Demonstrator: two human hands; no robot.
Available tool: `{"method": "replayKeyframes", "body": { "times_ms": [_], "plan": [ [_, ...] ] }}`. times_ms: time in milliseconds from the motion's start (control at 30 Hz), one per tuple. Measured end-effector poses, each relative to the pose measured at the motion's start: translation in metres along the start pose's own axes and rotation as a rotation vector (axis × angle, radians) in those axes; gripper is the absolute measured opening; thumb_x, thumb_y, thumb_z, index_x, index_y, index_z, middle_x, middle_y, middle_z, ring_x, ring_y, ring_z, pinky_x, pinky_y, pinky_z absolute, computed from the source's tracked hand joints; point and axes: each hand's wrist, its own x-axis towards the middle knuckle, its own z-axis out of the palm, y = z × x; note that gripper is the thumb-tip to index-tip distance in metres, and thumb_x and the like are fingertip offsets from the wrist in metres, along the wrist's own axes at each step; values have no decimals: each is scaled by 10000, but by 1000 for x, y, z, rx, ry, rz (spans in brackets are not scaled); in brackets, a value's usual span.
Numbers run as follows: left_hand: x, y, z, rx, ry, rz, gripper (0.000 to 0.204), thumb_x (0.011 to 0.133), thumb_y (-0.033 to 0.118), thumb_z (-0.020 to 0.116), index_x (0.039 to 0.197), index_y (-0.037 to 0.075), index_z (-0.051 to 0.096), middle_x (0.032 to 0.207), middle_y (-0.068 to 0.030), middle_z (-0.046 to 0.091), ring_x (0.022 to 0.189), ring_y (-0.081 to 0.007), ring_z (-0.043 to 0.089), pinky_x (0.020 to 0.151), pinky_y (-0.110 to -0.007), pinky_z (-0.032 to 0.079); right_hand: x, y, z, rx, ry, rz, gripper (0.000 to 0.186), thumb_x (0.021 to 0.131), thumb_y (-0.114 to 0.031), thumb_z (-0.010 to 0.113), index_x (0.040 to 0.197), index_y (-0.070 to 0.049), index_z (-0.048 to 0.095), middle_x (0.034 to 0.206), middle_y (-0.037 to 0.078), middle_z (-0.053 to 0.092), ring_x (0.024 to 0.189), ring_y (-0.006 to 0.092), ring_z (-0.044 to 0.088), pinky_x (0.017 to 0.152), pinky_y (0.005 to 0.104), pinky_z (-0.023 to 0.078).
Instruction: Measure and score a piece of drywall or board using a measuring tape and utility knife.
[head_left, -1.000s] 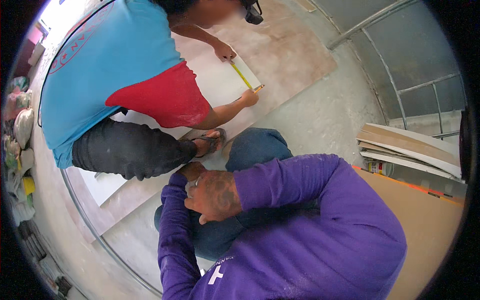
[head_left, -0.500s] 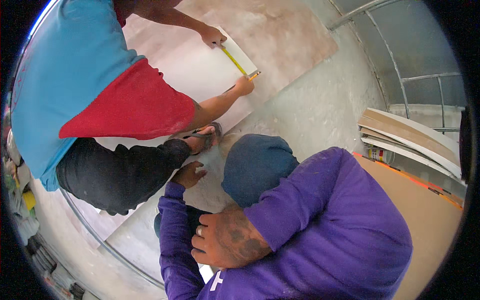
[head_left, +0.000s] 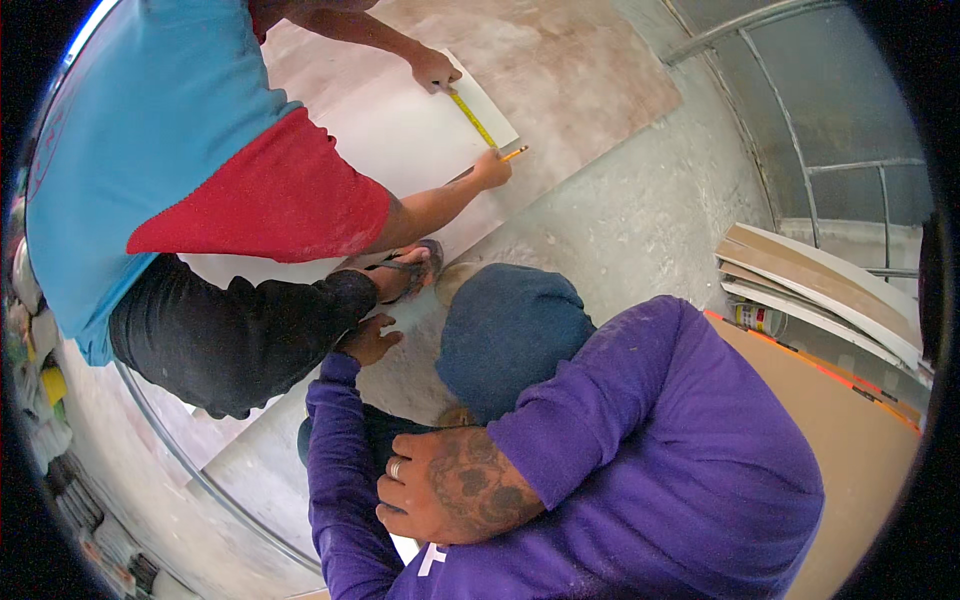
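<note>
My left hand (head_left: 370, 341) hangs past the purple cuff, empty, fingers loosely stretched and thumb apart, close to a co-worker's black shorts (head_left: 235, 330). My right hand (head_left: 455, 484), with a ring, lies across my lap against my left sleeve; its fingers are curled together and its palm is hidden. My knee (head_left: 515, 340) in dark blue trousers is bent up between my arms. Ahead, the co-worker in a blue and red shirt (head_left: 160, 140) holds a yellow tape measure (head_left: 472, 118) across a white board (head_left: 400, 140), with a pencil (head_left: 516, 154) in the nearer hand.
A dusty sheet (head_left: 570, 90) lies under the white board on the floor. To my right are stacked board offcuts (head_left: 820, 285), a small can (head_left: 752, 318) and a large brown board (head_left: 850, 455) with an orange edge strip. A metal frame (head_left: 800, 150) stands at the far right.
The view has shifted slightly. The co-worker's pencil points out farther to the right beside the tape. My hands stay in nearly the same pose.
</note>
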Motion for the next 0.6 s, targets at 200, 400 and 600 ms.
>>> {"method": "replayKeyframes", "body": {
  "times_ms": [200, 400, 600],
  "plan": [
    [-2, -12, 5, 40, 32, 22, 550, 893, 490, 578, 1245, 68, 571, 1163, -197, 632, 1099, -335, 602, 967, -425, 444, 2, -5, -2, 22, -27, 5, 307, 797, -226, 556, 983, 12, 610, 848, 102, 615, 767, 218, 617, 695, 370, 466],
    [-11, 12, -11, 98, 40, 45, 548, 897, 492, 568, 1235, 62, 579, 1191, -187, 616, 1128, -332, 584, 988, -428, 430, 2, -7, -4, 10, -50, 23, 350, 778, -244, 577, 1003, 22, 606, 864, 108, 618, 786, 230, 621, 714, 379, 469],
    [-9, 6, -7, 165, 87, 89, 541, 887, 489, 577, 1214, 59, 596, 1224, -179, 599, 1153, -339, 564, 1000, -432, 421, -1, -10, -4, 19, -63, 14, 414, 759, -273, 606, 1040, 31, 597, 890, 120, 618, 793, 240, 621, 725, 392, 471]
  ]
}}
